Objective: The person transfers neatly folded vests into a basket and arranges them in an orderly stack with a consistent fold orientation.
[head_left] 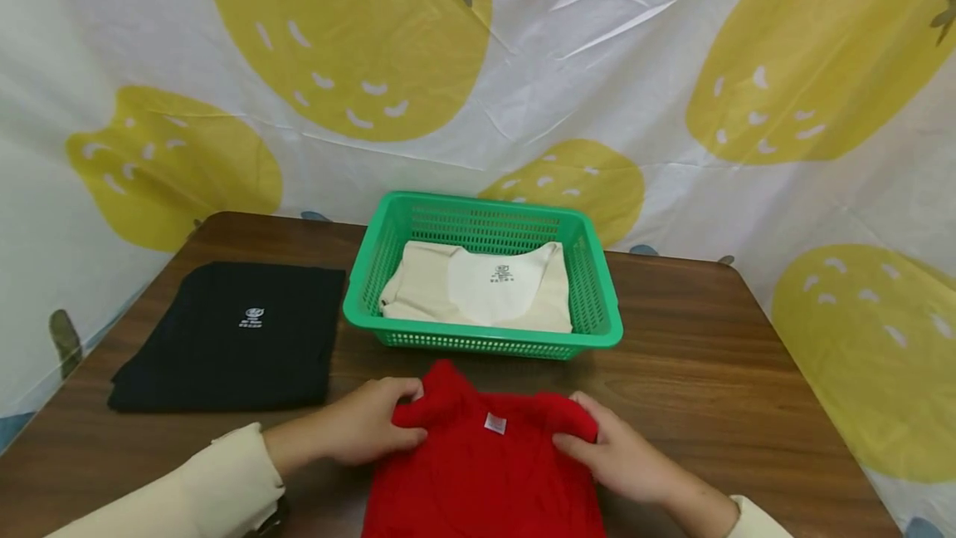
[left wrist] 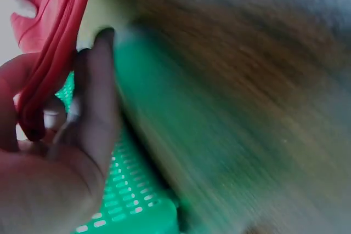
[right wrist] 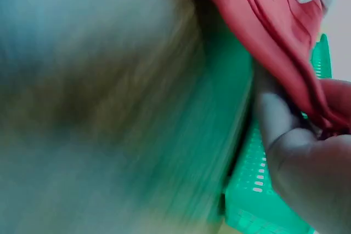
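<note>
A red garment (head_left: 485,471) with a small white label near its upper edge is at the front of the table, its lower part cut off by the frame. My left hand (head_left: 373,422) pinches its upper left corner between thumb and fingers. At the upper right corner, my right hand (head_left: 623,451) grips the cloth the same way. Both wrist views show the red fabric (left wrist: 55,53) folded in layers between thumb and fingers. Just beyond the garment stands a green plastic basket (head_left: 485,335) with a folded cream garment (head_left: 421,281) lying inside.
A folded black garment (head_left: 231,339) with a small white print lies at the left of the brown wooden table (head_left: 687,339). Behind the table hangs a white cloth (head_left: 568,40) with large yellow fruit shapes. Much of both wrist views is blurred.
</note>
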